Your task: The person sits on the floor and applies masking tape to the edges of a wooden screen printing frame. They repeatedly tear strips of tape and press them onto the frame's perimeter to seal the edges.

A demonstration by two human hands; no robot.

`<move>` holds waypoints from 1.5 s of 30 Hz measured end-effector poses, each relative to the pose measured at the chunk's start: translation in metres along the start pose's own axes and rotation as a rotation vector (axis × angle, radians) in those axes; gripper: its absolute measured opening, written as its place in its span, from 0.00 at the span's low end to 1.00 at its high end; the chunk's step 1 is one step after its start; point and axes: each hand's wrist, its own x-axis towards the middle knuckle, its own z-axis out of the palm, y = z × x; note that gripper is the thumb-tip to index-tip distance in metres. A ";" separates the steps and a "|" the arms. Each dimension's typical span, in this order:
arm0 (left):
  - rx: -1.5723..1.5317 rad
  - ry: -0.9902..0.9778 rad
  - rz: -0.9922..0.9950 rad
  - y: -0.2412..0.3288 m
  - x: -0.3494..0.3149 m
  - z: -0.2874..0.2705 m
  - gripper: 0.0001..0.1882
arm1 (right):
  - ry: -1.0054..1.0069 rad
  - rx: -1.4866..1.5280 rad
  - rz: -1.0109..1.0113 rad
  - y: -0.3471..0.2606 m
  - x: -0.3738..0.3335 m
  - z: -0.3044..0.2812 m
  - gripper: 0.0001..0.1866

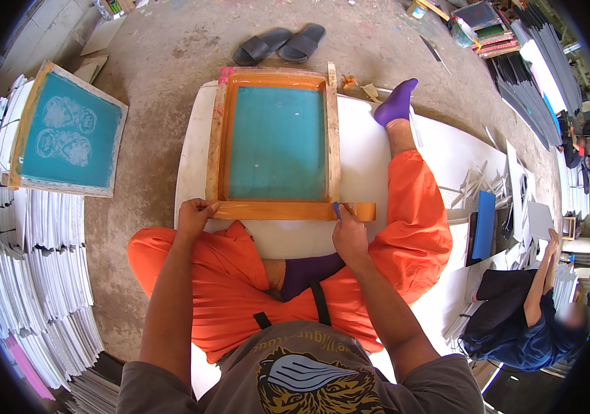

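Left hand: (197,217) it is closed, with thumb and fingers pinching the left end of the orange-brown tape (274,210), at the near left corner of the wooden frame (333,138).
Right hand: (350,234) its fingers are curled and closed on a small blue thing (337,210), at the near right corner; what kind of thing this is, I cannot tell.
Tape: it lies straight between the two hands, along the near side of the frame, and its right end goes out past the right hand and past the corner. If it is stuck along all its length, I cannot tell.
Frame: it lies flat on the white board (364,165), on the far side of both hands, with teal mesh (277,141) inside its four bars.
Legs: orange trousers (412,214) are bent at the near side of the frame, and one purple sock (397,101) is at its far right.
Far side: dark sandals (262,47) are on the floor.
Left side: a second frame (67,138) with pale printed figures leans near paper stacks (50,276).
Right side: a co-worker (529,331) holds up a grey panel (539,219).
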 end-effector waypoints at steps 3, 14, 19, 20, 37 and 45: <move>0.018 0.003 0.003 0.005 -0.002 0.000 0.15 | 0.011 0.018 -0.007 0.001 -0.001 0.000 0.18; 0.055 0.037 0.021 0.002 0.000 0.001 0.15 | -0.168 -0.174 0.068 -0.001 0.000 0.004 0.27; 0.141 0.061 0.019 0.007 -0.001 0.003 0.16 | -0.114 -0.227 0.079 -0.005 -0.007 0.007 0.24; 0.130 0.060 0.017 0.006 -0.001 0.002 0.17 | -0.113 -0.227 0.073 -0.006 -0.009 0.007 0.24; -0.015 0.023 0.029 -0.015 0.009 -0.001 0.16 | 0.184 -0.107 -0.150 0.000 -0.019 -0.047 0.26; -0.029 0.014 0.047 0.010 0.000 -0.003 0.14 | 0.165 -0.340 -0.089 0.071 0.130 -0.030 0.22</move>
